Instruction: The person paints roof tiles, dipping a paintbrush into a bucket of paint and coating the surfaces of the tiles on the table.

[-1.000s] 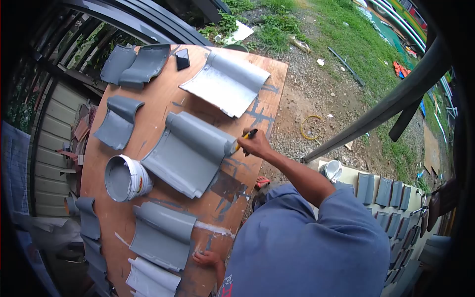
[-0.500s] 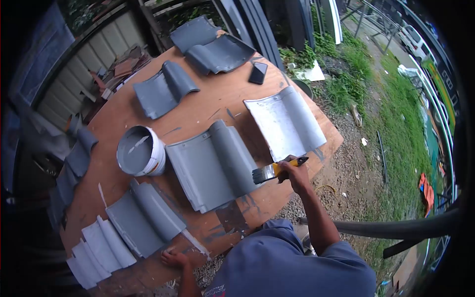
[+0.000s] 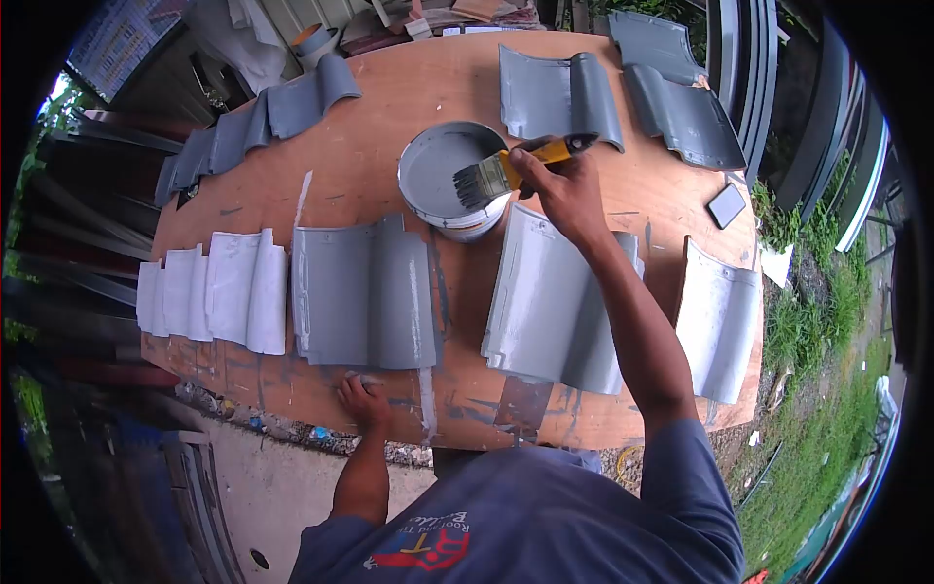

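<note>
Flanking the paint-streaked table (image 3: 365, 146), grass (image 3: 827, 428)

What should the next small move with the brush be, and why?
Probably dip the brush into the grey paint: the right hand holds it with its bristles angled down over the open bucket.

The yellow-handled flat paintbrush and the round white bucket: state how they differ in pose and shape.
The paintbrush slants in the right hand; the bucket stands upright on the brown wooden table. The paintbrush is elongated; the bucket is round and wider. Both show grey, on the bristles and inside the bucket.
</note>
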Motion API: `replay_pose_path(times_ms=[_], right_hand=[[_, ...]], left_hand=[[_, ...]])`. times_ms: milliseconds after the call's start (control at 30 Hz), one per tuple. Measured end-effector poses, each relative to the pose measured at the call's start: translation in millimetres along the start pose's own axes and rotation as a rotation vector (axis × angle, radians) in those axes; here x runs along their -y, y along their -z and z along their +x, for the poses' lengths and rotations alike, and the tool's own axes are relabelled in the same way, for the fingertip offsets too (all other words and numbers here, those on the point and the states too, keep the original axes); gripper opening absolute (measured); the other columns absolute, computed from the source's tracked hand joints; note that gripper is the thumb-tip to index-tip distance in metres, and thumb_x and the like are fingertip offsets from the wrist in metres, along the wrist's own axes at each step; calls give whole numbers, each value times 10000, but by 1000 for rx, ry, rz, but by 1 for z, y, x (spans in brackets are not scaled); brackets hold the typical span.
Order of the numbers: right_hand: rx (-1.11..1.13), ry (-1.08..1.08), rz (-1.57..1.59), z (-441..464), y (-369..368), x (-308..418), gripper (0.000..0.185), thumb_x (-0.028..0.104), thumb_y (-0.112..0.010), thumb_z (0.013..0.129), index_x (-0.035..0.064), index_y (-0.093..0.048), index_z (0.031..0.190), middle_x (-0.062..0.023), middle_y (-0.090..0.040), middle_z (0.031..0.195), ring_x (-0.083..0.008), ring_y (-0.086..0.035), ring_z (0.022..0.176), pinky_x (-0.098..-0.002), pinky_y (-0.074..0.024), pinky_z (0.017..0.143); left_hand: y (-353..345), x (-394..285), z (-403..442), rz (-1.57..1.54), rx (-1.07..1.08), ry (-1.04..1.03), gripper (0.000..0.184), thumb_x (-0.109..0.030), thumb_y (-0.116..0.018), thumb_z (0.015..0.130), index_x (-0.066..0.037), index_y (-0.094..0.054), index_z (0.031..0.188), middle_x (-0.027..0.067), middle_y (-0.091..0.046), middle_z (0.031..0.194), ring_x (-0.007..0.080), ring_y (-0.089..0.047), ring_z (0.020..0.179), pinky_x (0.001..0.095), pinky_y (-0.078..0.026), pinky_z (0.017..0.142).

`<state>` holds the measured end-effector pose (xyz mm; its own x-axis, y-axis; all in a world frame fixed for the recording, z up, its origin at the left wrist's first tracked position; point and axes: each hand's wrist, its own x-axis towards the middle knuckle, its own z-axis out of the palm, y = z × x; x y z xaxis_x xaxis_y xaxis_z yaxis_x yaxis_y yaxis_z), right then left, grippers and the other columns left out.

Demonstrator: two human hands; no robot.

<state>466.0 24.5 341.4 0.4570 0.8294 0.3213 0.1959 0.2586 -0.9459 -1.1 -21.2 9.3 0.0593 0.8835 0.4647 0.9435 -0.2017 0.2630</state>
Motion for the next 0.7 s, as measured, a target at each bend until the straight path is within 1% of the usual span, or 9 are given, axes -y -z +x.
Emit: replay_pose_path(times_ms=[100,133,167,233,267,400,467,600,700], right_hand=[[95,-15,-215,36,-39,-29,316,235,-759,932,-77,-722,966,-172,-731,779,-197,-703,682,-354,-551,642],[130,-27,-265,44,-50,-38,334,259,-765,902,-67,-721,964,-232,-729,799,-305,-732,717,-407,-566,695],[140,-31,-261,50,-57,-44,334,259,-765,902,-67,-721,964,-232,-729,799,-305,-732,717,-407,-566,695],[212,102,-438,56,-71,-56,320,246,-754,896,-62,-721,977,-256,-730,841,-389,-730,782,-444,-570,758],[253,59,-478,57,-75,-53,301,226,-747,894,-64,-724,974,-266,-730,873,-420,-723,832,-452,-571,788],[359,22,-466,62,-80,-58,319,241,-755,890,-67,-728,971,-267,-731,873,-419,-727,840,-447,-573,788],[244,-121,-201,65,-79,-63,320,239,-757,887,-68,-731,974,-263,-732,874,-418,-728,842,-443,-571,788],[307,68,-421,60,-80,-68,312,233,-766,889,-66,-739,975,-256,-739,875,-384,-745,825,-435,-571,774],[261,-52,-301,60,-79,-68,302,232,-765,889,-55,-743,980,-259,-738,876,-402,-741,836,-438,-574,781]], left_hand=[[3,-3,4,9,44,24,332,-197,-514,802,6,-602,1051,235,-588,1094,476,-532,1007,607,-422,908],[3,-2,5,-8,60,23,337,-202,-513,807,6,-600,1057,234,-586,1099,473,-531,1008,604,-421,904],[6,-3,5,-25,75,25,341,-207,-511,811,6,-598,1063,233,-584,1104,470,-529,1010,600,-421,900],[10,-5,6,-30,111,41,343,-212,-509,819,6,-596,1069,231,-581,1104,468,-530,1011,595,-421,898],[12,-6,7,-45,142,47,345,-218,-508,826,5,-594,1074,228,-578,1104,466,-530,1013,590,-421,896],[14,-7,7,-12,172,61,353,-226,-504,837,6,-594,1089,227,-576,1107,461,-529,1015,587,-419,895],[15,-8,8,-20,168,55,353,-222,-505,837,7,-593,1091,227,-576,1107,459,-528,1017,587,-417,897],[12,-5,7,-16,166,34,348,-212,-509,832,7,-593,1088,228,-576,1105,459,-525,1021,581,-416,898],[11,-4,6,-21,169,16,341,-197,-509,828,7,-593,1087,227,-577,1102,462,-525,1021,580,-415,895]])
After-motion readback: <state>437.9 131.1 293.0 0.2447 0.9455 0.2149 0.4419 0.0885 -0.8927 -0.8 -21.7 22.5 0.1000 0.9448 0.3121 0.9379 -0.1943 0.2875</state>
